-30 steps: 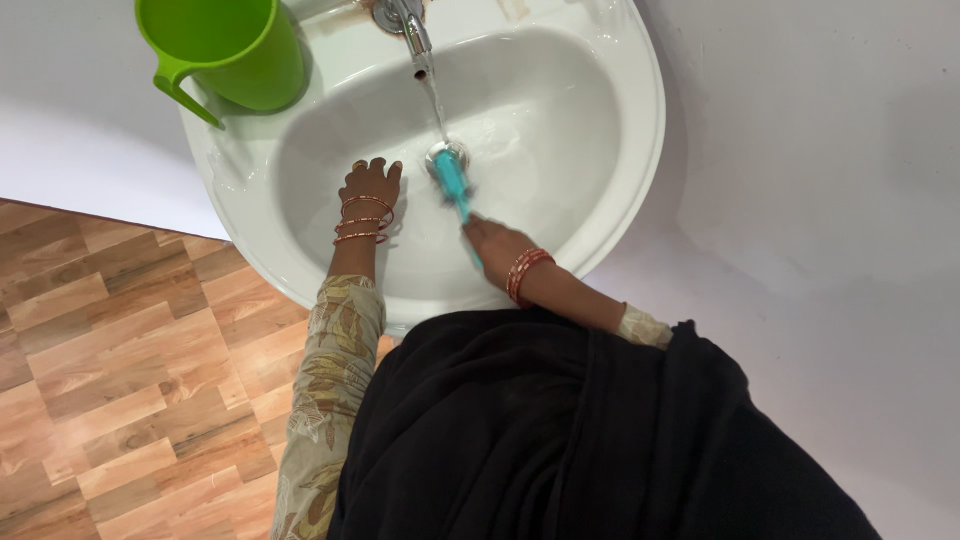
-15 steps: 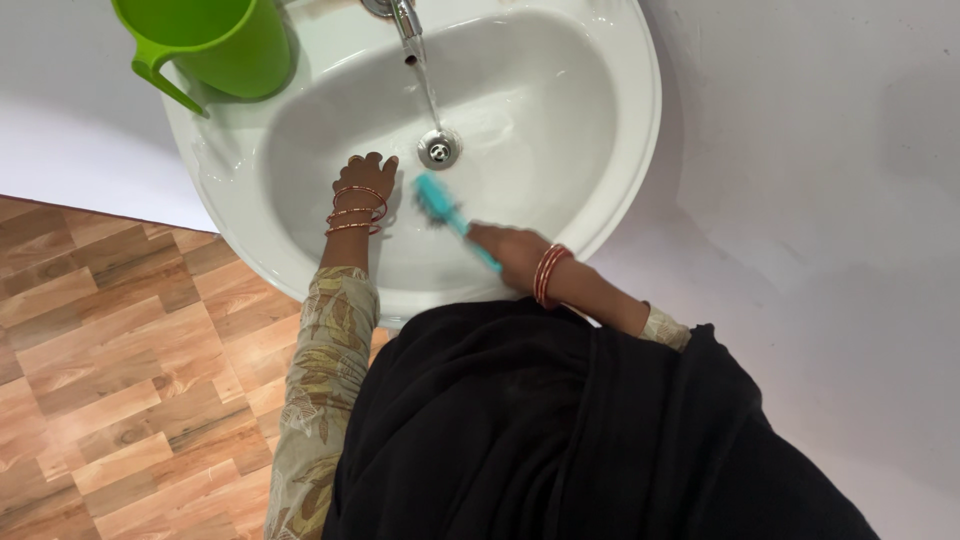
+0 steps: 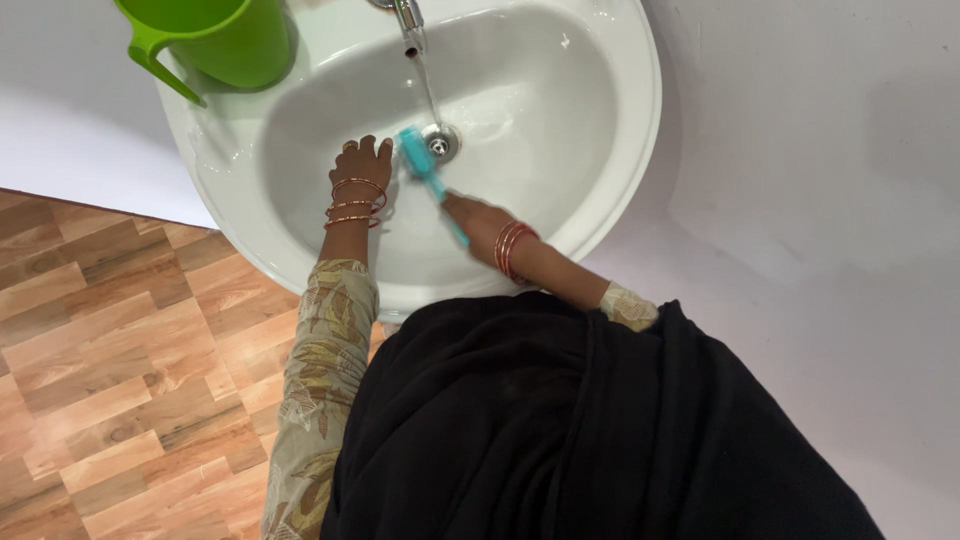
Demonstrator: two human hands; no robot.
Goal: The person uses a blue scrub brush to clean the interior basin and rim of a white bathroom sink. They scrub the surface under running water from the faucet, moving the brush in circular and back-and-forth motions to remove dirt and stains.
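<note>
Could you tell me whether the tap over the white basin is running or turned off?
Running: a thin stream of water falls from the tap towards the drain of the basin.

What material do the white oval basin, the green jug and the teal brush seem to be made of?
White oval basin: likely glazed ceramic; glossy, with bright reflections. Green jug with handle: probably plastic; uniform colour, moulded shape, dull sheen. Teal brush in the right hand: apparently plastic; blurred, so uncertain.
</note>
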